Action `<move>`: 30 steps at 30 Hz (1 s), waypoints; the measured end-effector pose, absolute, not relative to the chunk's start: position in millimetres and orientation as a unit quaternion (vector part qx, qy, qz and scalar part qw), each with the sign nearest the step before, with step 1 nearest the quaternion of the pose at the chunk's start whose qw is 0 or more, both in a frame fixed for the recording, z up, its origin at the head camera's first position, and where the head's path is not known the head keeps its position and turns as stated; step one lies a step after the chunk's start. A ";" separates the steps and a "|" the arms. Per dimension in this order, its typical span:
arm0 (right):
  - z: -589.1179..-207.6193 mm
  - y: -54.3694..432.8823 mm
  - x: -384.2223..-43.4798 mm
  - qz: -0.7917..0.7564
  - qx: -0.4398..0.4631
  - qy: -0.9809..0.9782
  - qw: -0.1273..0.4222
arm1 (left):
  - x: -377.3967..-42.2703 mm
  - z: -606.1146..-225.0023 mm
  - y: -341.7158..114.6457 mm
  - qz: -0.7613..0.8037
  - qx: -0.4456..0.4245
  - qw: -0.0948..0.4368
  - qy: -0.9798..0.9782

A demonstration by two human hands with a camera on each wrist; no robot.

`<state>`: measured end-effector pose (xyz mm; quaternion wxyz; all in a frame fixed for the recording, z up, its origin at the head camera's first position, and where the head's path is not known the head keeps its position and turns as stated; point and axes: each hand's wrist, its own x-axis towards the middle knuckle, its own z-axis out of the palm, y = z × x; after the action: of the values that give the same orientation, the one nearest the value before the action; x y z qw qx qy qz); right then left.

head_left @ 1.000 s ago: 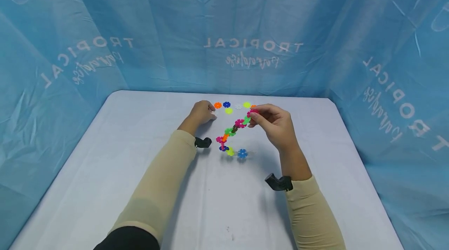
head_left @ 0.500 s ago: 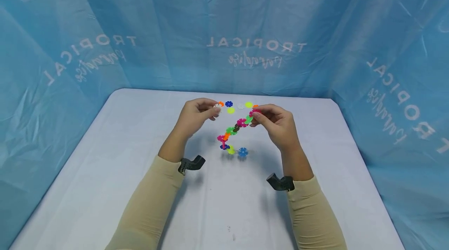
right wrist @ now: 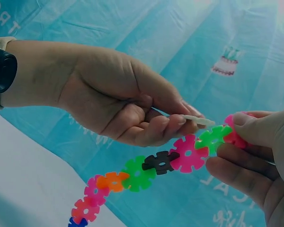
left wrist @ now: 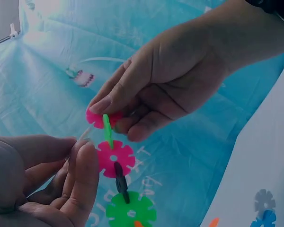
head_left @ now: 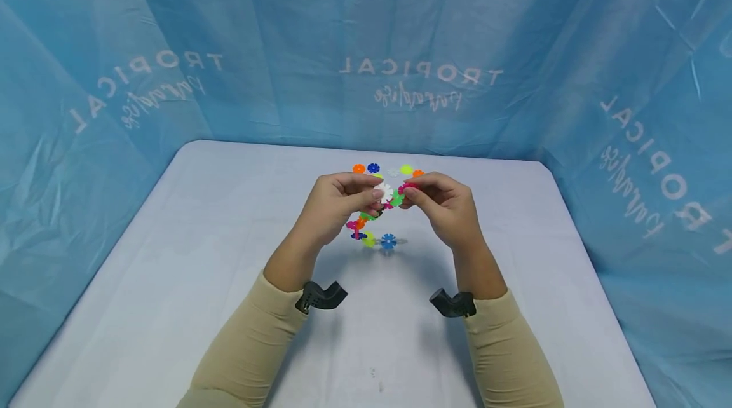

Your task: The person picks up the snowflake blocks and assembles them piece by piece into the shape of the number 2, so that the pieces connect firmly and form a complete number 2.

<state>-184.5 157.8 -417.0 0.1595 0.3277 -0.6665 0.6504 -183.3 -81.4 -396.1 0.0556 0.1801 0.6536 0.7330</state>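
My left hand (head_left: pixel 332 210) pinches a white notched, flower-shaped plastic disc (head_left: pixel 385 193) between thumb and fingers. Opposite it, my right hand (head_left: pixel 450 210) grips the pink disc (right wrist: pixel 235 132) at the top end of a chain of linked discs. In the right wrist view the chain runs down through a green disc (right wrist: pixel 213 139), a pink one, a black one (right wrist: pixel 160 162), another green one and an orange one (right wrist: pixel 113 181). The white disc, seen edge-on there, is close to the top of the chain; whether they touch I cannot tell. Its lower end hangs near the table.
Several loose discs lie at the table's far side, among them an orange disc (head_left: pixel 358 168), a dark blue disc (head_left: pixel 373 168) and a yellow disc (head_left: pixel 406 170). A white cloth covers the table (head_left: pixel 240 204). Blue curtains (head_left: pixel 297 33) stand behind and at both sides.
My left hand has lifted the white disc from the table's far left and brought it rightward to the chain's top. My right hand keeps hold of the chain, which has shifted slightly left.
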 end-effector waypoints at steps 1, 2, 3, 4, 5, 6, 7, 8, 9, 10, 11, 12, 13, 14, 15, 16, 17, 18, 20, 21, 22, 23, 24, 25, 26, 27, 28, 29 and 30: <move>-416.5 156.7 -184.4 0.647 0.331 -0.668 0.160 | -182.8 -396.2 -81.4 0.733 0.179 0.055 0.654; -416.3 155.8 -184.2 0.644 0.334 -0.669 0.160 | -182.5 -396.2 -81.3 0.733 0.178 0.055 0.655; -415.8 154.9 -183.6 0.643 0.335 -0.670 0.159 | -182.2 -396.4 -81.3 0.732 0.176 0.054 0.656; -415.8 154.1 -183.1 0.640 0.337 -0.673 0.158 | -181.6 -396.3 -81.4 0.729 0.174 0.052 0.660; -416.0 153.4 -182.7 0.637 0.338 -0.675 0.158 | -180.9 -396.2 -81.4 0.728 0.171 0.050 0.662; -416.1 152.6 -182.1 0.634 0.339 -0.676 0.158 | -180.4 -396.2 -81.3 0.726 0.169 0.048 0.665; -416.4 151.9 -181.6 0.632 0.341 -0.678 0.158 | -179.7 -396.1 -81.2 0.727 0.166 0.048 0.665; -416.8 151.3 -181.3 0.630 0.342 -0.679 0.158 | -179.0 -395.8 -81.1 0.729 0.162 0.047 0.664; -417.3 150.8 -181.0 0.628 0.344 -0.680 0.159 | -178.2 -395.6 -81.1 0.731 0.160 0.047 0.661; -417.4 150.2 -180.7 0.626 0.346 -0.680 0.161 | -177.5 -395.4 -80.9 0.734 0.158 0.047 0.658; -417.6 149.7 -180.6 0.625 0.347 -0.680 0.163 | -176.9 -395.1 -80.7 0.739 0.159 0.048 0.653; -417.6 149.3 -180.7 0.625 0.349 -0.679 0.165 | -176.6 -394.9 -80.5 0.743 0.160 0.049 0.648; -417.6 148.8 -180.8 0.625 0.350 -0.678 0.166 | -176.3 -394.7 -80.3 0.748 0.160 0.050 0.642; -417.6 148.4 -180.8 0.625 0.350 -0.677 0.168 | -176.1 -394.5 -80.0 0.751 0.161 0.051 0.638; -417.4 148.0 -180.8 0.625 0.350 -0.677 0.170 | -176.0 -394.5 -79.8 0.755 0.162 0.053 0.634; -417.3 147.7 -180.8 0.625 0.349 -0.677 0.171 | -175.9 -394.3 -79.4 0.757 0.161 0.055 0.631; -417.2 147.5 -180.9 0.624 0.348 -0.678 0.173 | -175.7 -394.2 -79.2 0.760 0.159 0.059 0.627; -417.3 147.2 -181.1 0.623 0.348 -0.678 0.174 | -175.7 -394.4 -79.0 0.763 0.156 0.063 0.624; -417.1 146.8 -181.0 0.619 0.349 -0.681 0.176 | -175.3 -394.6 -78.8 0.766 0.150 0.068 0.621; -416.9 146.5 -181.1 0.617 0.351 -0.683 0.176 | -175.3 -394.8 -78.7 0.767 0.148 0.070 0.620; -416.9 146.4 -181.3 0.614 0.353 -0.683 0.176 | -175.2 -394.8 -78.7 0.767 0.146 0.070 0.621; -416.8 146.2 -181.4 0.612 0.355 -0.684 0.176 | -175.3 -395.0 -78.9 0.767 0.145 0.070 0.621; -417.0 146.2 -181.7 0.611 0.358 -0.684 0.175 | -175.2 -394.9 -79.0 0.766 0.146 0.069 0.623; -416.8 146.3 -181.6 0.609 0.361 -0.684 0.175 | -175.0 -394.7 -79.2 0.764 0.147 0.068 0.624; -417.1 146.4 -181.7 0.607 0.363 -0.685 0.175 | -175.0 -394.5 -79.4 0.764 0.149 0.068 0.625; -417.4 146.5 -181.8 0.606 0.364 -0.685 0.175 | -174.9 -394.3 -79.5 0.763 0.149 0.067 0.625; -417.7 146.5 -181.7 0.604 0.365 -0.686 0.176 | -174.4 -393.8 -79.8 0.763 0.151 0.067 0.625; -417.8 146.5 -181.6 0.603 0.366 -0.686 0.177 | -174.3 -393.7 -80.1 0.762 0.152 0.067 0.626; -418.2 146.5 -181.4 0.603 0.367 -0.686 0.178 | -173.9 -393.5 -80.2 0.762 0.152 0.068 0.626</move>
<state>-181.4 146.5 -418.2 0.1778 0.3665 -0.6862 0.6027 -173.9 -80.2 -393.5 0.0680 0.1525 0.6259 0.7618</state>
